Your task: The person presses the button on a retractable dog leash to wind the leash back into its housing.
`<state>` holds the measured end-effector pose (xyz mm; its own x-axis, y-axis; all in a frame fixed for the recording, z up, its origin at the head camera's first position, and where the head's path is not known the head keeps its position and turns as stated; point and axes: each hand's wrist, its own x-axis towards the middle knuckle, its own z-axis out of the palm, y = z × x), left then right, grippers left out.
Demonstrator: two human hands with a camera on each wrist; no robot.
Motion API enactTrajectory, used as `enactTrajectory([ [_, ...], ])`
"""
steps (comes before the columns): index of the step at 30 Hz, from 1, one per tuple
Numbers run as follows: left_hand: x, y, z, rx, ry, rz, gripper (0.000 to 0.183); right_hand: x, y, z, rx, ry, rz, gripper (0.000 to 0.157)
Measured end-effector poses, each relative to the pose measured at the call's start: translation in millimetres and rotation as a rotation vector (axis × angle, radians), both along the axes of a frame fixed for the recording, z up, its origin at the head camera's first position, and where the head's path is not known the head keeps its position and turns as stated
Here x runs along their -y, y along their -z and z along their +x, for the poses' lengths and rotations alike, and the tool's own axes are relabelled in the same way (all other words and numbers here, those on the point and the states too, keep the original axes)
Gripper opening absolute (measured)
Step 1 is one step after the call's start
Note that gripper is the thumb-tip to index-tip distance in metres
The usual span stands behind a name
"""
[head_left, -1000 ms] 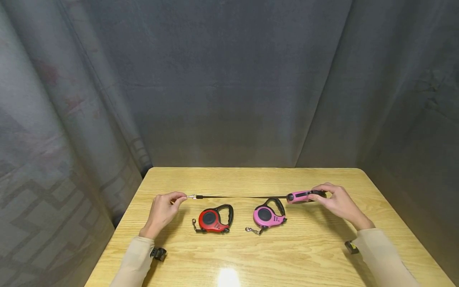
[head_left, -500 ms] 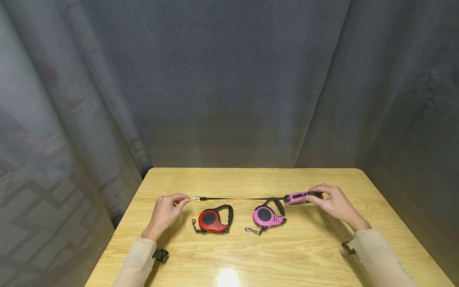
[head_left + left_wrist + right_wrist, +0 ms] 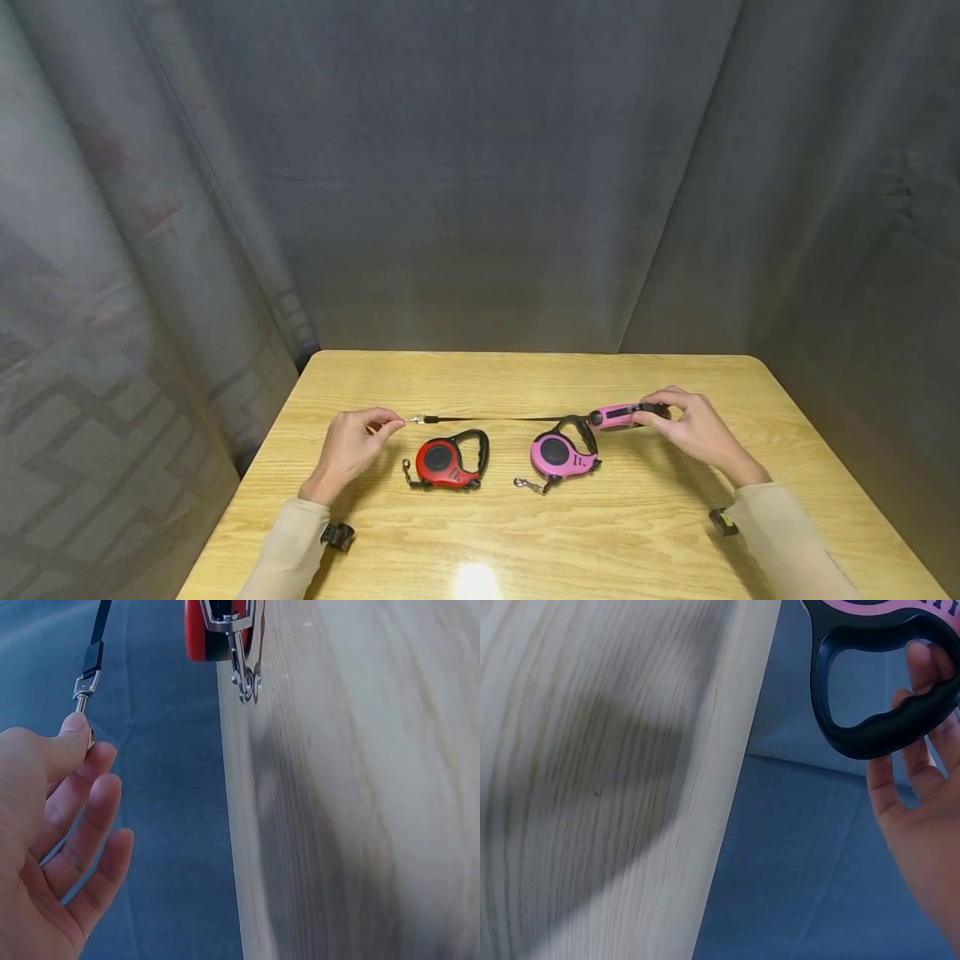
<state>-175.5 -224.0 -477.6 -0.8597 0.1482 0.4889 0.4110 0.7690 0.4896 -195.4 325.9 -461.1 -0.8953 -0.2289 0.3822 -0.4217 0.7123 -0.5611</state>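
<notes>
My left hand (image 3: 352,450) pinches the metal clip (image 3: 82,701) of a retractable dog leash between thumb and forefinger, its other fingers loosely bent. From the clip a black strap (image 3: 495,418) runs stretched across to the pink casing (image 3: 615,417) of that leash. On the right side my right hand (image 3: 693,429) grips the casing's black handle (image 3: 885,739), fingers passing through the loop in the right wrist view. Between the hands, nearer the front, lie a red retractable leash (image 3: 450,462) and a second pink retractable leash (image 3: 562,452), each with its clip toward the left.
The wooden table (image 3: 480,533) bears the two lying leashes just in front of the stretched strap. Grey curtains (image 3: 480,208) hang behind the table and at both sides. A small dark wrist camera (image 3: 339,536) sits by the left sleeve.
Both hands have moved inward, the left one to the right and the right one slightly left. The strap between them has become shorter. The two lying leashes stay put.
</notes>
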Motion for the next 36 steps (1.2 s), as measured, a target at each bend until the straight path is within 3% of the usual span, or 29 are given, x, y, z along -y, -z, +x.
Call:
enactTrajectory([
  [36,-16.4,3.6,1.0,0.018,0.012,-0.025,0.005,20.3,-3.3,3.0,0.015,-0.025,-0.018,0.017],
])
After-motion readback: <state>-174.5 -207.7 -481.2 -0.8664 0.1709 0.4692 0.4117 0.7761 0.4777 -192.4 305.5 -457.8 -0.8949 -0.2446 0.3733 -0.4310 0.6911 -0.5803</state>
